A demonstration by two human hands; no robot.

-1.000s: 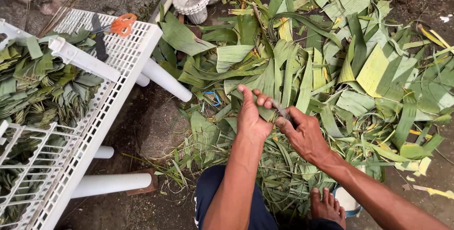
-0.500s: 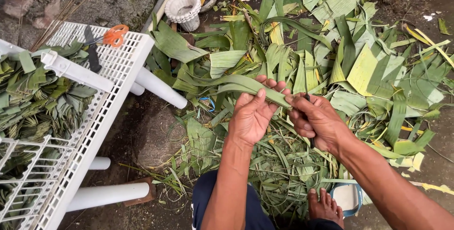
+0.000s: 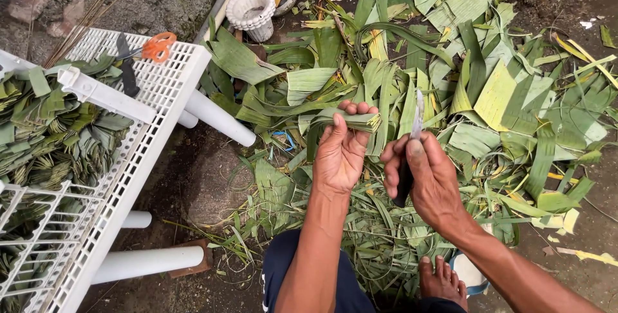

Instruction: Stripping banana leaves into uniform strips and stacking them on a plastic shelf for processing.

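My left hand point(image 3: 341, 152) holds a folded bundle of green leaf strips point(image 3: 344, 120), raised over the leaf pile. My right hand point(image 3: 428, 178) grips a knife point(image 3: 412, 146) by its dark handle, with the blade pointing up and away, just right of the bundle. The two hands are close together but apart. Below them, cut banana leaves point(image 3: 450, 88) cover the ground. My bare foot point(image 3: 441, 277) shows at the bottom.
A white slatted plastic rack point(image 3: 154, 94) stands at the left, holding cut leaf pieces point(image 3: 58, 139). Orange-handled scissors point(image 3: 151, 48) lie on its top. A small white basket point(image 3: 252, 10) and tools sit at the far edge.
My left hand has lifted and turned, now showing a folded leaf bundle. My right hand has drawn back to the right with the knife blade pointing up.
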